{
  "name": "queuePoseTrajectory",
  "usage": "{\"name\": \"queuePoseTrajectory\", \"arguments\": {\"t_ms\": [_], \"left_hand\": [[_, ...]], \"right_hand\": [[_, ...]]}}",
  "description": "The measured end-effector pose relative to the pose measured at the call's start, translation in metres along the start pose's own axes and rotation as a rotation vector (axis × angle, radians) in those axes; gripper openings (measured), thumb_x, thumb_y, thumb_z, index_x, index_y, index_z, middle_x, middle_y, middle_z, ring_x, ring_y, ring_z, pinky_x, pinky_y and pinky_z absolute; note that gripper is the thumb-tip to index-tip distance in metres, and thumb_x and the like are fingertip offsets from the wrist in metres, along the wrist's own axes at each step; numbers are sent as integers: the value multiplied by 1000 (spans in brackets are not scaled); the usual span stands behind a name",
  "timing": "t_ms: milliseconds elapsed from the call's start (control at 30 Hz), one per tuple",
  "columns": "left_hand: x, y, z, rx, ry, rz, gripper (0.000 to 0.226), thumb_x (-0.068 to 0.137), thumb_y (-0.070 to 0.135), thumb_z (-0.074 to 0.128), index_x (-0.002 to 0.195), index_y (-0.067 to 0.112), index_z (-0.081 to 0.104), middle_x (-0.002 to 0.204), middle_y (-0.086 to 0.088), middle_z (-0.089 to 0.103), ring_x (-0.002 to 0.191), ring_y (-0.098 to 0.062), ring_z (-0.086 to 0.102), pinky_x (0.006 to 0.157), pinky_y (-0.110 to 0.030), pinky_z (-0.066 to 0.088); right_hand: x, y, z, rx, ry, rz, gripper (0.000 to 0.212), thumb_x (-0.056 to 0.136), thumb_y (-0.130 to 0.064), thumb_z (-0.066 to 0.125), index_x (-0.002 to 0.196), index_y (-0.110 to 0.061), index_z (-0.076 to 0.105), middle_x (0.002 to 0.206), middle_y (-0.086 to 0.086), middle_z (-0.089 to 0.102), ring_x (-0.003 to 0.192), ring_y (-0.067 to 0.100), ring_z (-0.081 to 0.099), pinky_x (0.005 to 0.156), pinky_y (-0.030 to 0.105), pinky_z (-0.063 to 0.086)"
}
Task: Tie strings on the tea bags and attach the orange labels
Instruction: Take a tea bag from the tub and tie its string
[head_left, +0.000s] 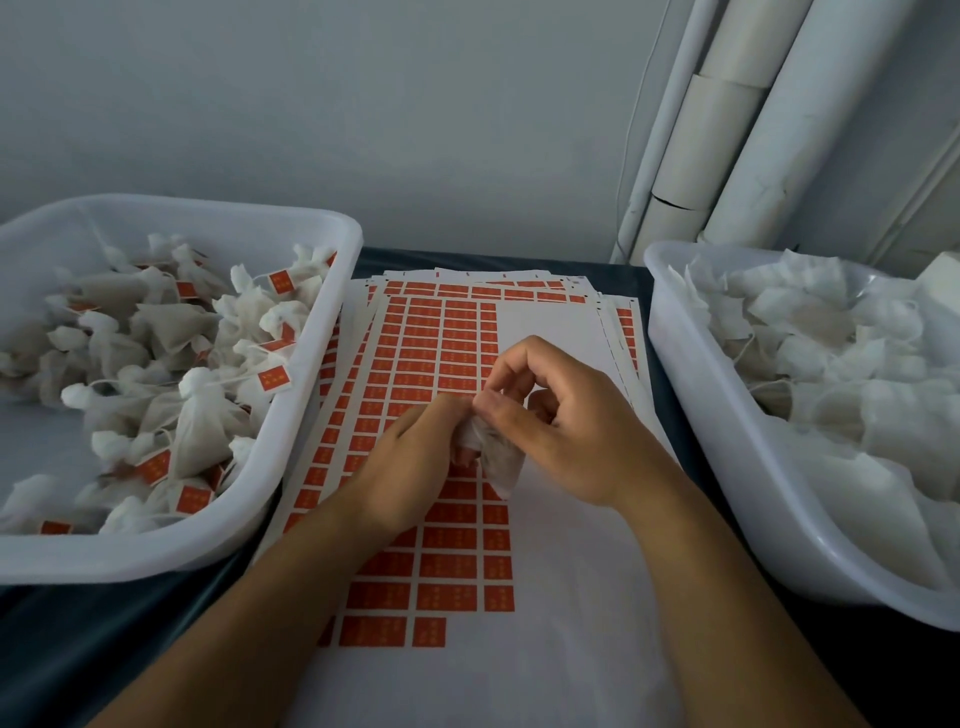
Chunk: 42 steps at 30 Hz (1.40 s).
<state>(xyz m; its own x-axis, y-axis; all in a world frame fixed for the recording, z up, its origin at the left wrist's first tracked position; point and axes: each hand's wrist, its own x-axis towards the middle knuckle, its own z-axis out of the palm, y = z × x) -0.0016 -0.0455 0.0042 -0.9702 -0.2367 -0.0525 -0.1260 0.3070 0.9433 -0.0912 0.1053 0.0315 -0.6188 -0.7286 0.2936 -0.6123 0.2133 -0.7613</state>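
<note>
Your left hand (410, 457) and right hand (561, 415) both pinch one white tea bag (493, 457), held between them above the label sheet (447, 364). Orange labels carry print too blurred to read. Tagged bags fill the bin (291, 441) left of your left hand; untagged ones the bin (691, 395) right of your right.

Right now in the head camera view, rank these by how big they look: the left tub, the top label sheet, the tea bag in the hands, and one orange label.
1. Top label sheet, though nearness to the camera inflates it.
2. Left tub.
3. Tea bag, partly hidden by the fingers.
4. One orange label.
</note>
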Motion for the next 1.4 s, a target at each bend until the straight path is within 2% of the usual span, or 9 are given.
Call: {"name": "queuePoseTrajectory", "arguments": {"t_ms": [133,233,467,600,767,900,1067,1333,1400], "left_hand": [[1,2,0,46,65,-32,47,111,24,26,88,9,65,87,-11,70,76,-11,63,69,-18,49],[2,3,-1,12,98,-118,45,108,31,33,80,7,60,63,3,58,56,0,54,52,-12,44],[4,-1,-2,-24,99,-146,46,104,37,38,76,9,63,57,3,52,44,2,47,43,-7,39],[4,-3,-2,-22,114,-121,50,103,40,37,91,0,66,64,4,60,53,3,56,51,-12,48],[1,-3,0,-133,96,-68,42,107,41,40,82,32,73,72,11,73,76,-5,71,85,-37,55],[-5,3,0,-117,-97,5,59,89,81,31,95,41,74,91,13,74,93,-2,71,83,-19,53],[-6,5,3,-60,-143,160,67,99,58,45,82,-4,61,64,-3,53,60,-8,50,64,-13,45],[-5,3,3,-33,-113,70,55,103,51,36,100,7,68,87,-9,67,79,-18,64,75,-20,50],[-5,1,3,-37,-74,21,48,109,42,32,99,16,70,88,-3,71,83,-14,67,73,-12,50]], "right_hand": [[-1,-1,-1,-16,13,1,17,95,-41,66,103,-28,59,87,-20,62,86,0,64,66,13,52],[-2,-1,-1,-25,7,-5,15,95,-38,68,101,-28,60,82,-22,60,79,-3,63,63,10,48],[-1,3,0,-58,-31,20,10,96,-39,68,96,-34,60,90,-26,63,81,-8,62,64,8,48],[0,9,1,-41,-77,70,13,95,-47,65,106,-39,64,100,-28,65,96,-5,64,80,21,58],[1,9,-2,0,-95,97,15,95,-46,66,107,-38,71,101,-25,69,99,0,65,86,30,60],[0,7,-6,49,-58,104,12,92,-43,69,96,-33,74,93,-18,72,89,9,69,79,35,63],[-1,7,-10,93,-38,102,5,94,-37,70,93,-34,73,92,-15,73,90,10,69,79,28,62],[0,7,-10,60,-52,130,12,95,-42,65,96,-32,72,92,-16,71,89,10,69,80,30,63],[0,9,-9,40,-63,143,11,96,-39,66,97,-31,72,91,-15,72,87,10,69,77,29,62]]}}
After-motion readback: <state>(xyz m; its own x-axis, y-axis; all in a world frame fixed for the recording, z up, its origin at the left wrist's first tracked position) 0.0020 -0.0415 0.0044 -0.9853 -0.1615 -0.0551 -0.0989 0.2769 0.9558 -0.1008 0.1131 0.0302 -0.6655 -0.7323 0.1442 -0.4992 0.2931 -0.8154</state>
